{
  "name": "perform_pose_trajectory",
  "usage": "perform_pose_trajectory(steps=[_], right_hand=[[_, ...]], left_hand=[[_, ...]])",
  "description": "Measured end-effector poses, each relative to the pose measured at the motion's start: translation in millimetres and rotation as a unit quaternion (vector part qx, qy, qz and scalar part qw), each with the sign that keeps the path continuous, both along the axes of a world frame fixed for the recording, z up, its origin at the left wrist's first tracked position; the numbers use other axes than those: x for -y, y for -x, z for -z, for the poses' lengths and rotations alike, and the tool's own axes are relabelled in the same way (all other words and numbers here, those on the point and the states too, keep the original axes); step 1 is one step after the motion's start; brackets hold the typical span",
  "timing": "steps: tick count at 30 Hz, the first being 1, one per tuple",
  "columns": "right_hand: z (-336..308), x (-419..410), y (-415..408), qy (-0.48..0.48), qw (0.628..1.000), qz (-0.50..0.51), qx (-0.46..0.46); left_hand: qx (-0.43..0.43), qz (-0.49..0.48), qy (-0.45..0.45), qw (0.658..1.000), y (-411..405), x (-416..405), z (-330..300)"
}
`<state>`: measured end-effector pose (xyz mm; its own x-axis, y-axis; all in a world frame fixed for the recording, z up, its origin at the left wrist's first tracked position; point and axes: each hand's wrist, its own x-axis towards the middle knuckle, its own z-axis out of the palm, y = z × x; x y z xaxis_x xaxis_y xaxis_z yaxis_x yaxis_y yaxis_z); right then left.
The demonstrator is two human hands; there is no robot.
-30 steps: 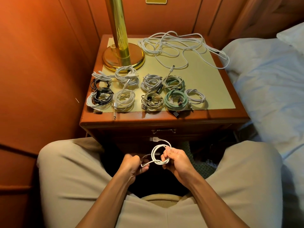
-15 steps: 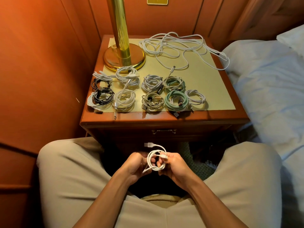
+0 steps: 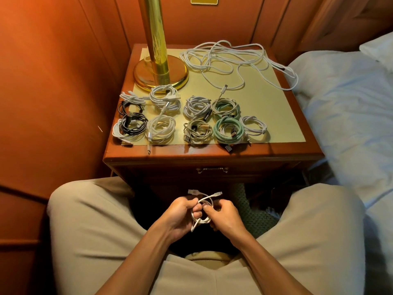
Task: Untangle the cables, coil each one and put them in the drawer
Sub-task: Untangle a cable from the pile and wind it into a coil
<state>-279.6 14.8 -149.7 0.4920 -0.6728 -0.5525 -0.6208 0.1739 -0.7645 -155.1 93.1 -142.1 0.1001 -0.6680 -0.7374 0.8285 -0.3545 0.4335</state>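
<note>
Between my knees, my left hand (image 3: 180,213) and my right hand (image 3: 223,216) both grip a small coiled white cable (image 3: 202,218); its two plugs stick out above my fingers. On the nightstand top (image 3: 282,124), several coiled cables (image 3: 197,122) lie in two rows near the front edge: white, black, beige and green ones. A loose tangle of white cable (image 3: 229,60) sprawls across the back of the top, one strand hanging toward the bed. The drawer (image 3: 212,170) under the top is closed, its brass handle facing me.
A brass lamp base (image 3: 161,75) stands at the back left of the nightstand. Wood-panelled walls close in on the left and behind. A bed with white bedding (image 3: 350,116) lies to the right. My knees in beige trousers flank the hands.
My hands have come closer together and dropped slightly. The white cable's loop has tightened into a smaller coil, and a second plug now sticks out on the right.
</note>
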Motion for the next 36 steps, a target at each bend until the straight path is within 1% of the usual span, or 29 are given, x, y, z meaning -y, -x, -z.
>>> perform_pose_trajectory(steps=[2, 4, 6, 8, 10, 13, 15, 16, 17, 19, 21, 23, 25, 26, 28, 30, 31, 33, 34, 36], right_hand=[[-1.7, 1.0, 0.1, 0.018, 0.997, 0.019, 0.071], [-5.2, 1.8, -1.3, 0.017, 0.990, 0.028, 0.138], [-8.5, 2.4, -2.6, 0.006, 0.983, 0.052, 0.175], [-10.4, 4.7, -3.2, 0.010, 0.979, 0.065, 0.190], [-10.7, 11.0, -2.5, 0.023, 0.978, 0.081, 0.189], [-10.0, 32.9, 1.8, 0.056, 0.970, 0.169, 0.165], [-11.4, 53.0, 11.5, 0.082, 0.957, 0.232, 0.153], [-14.9, 60.6, 16.7, 0.103, 0.957, 0.227, 0.146], [-19.6, 64.5, 20.9, 0.129, 0.963, 0.192, 0.136], [-28.2, 59.3, 22.1, 0.178, 0.973, 0.073, 0.125], [-26.2, 41.9, 17.1, 0.192, 0.973, -0.057, 0.115], [-13.6, 28.2, 11.8, 0.226, 0.954, -0.179, 0.075], [-1.8, 26.0, 9.4, 0.285, 0.922, -0.261, 0.035], [0.4, 25.7, 8.8, 0.311, 0.908, -0.278, 0.026], [-0.6, 21.9, 7.2, 0.358, 0.884, -0.299, 0.037], [-4.2, 18.8, 7.0, 0.389, 0.867, -0.308, 0.042], [-7.2, 22.4, 7.8, 0.395, 0.869, -0.296, 0.038], [-12.1, 44.6, 8.5, 0.400, 0.891, -0.214, 0.030], [-16.1, 58.1, 9.3, 0.395, 0.903, -0.170, 0.015], [-23.0, 72.8, 10.4, 0.379, 0.916, -0.128, -0.023]], left_hand=[[0.073, 0.046, -0.013, 0.996, -0.3, 0.2, 2.5], [0.116, 0.077, -0.023, 0.990, -1.4, 0.3, 3.9], [0.140, 0.083, -0.029, 0.986, -1.7, 0.6, 4.7], [0.144, 0.075, -0.029, 0.986, 0.1, 0.6, 6.2], [0.129, 0.073, -0.016, 0.989, 1.5, 0.0, 5.3], [0.093, 0.084, 0.017, 0.992, -2.1, -2.9, -1.1], [0.096, 0.092, 0.017, 0.991, -6.9, -6.0, -3.1], [0.105, 0.092, 0.010, 0.990, -8.8, -6.9, -2.1], [0.112, 0.092, 0.007, 0.989, -10.1, -7.4, -1.4], [0.120, 0.097, 0.015, 0.988, -10.3, -6.2, -0.5], [0.129, 0.117, 0.027, 0.984, -7.1, -3.4, -1.0], [0.138, 0.130, 0.028, 0.982, -3.1, -2.3, -1.5], [0.140, 0.131, 0.032, 0.981, -1.5, -3.7, -2.1], [0.137, 0.131, 0.039, 0.981, -2.0, -4.8, -2.8], [0.132, 0.137, 0.053, 0.980, -3.5, -7.0, -4.2], [0.123, 0.146, 0.062, 0.980, -4.6, -8.7, -4.8], [0.110, 0.145, 0.065, 0.981, -5.5, -9.9, -5.5], [0.067, 0.132, 0.069, 0.987, -7.8, -10.6, -9.2], [0.043, 0.119, 0.072, 0.989, -8.7, -10.3, -11.0], [0.005, 0.100, 0.083, 0.992, -10.4, -9.2, -14.8]])
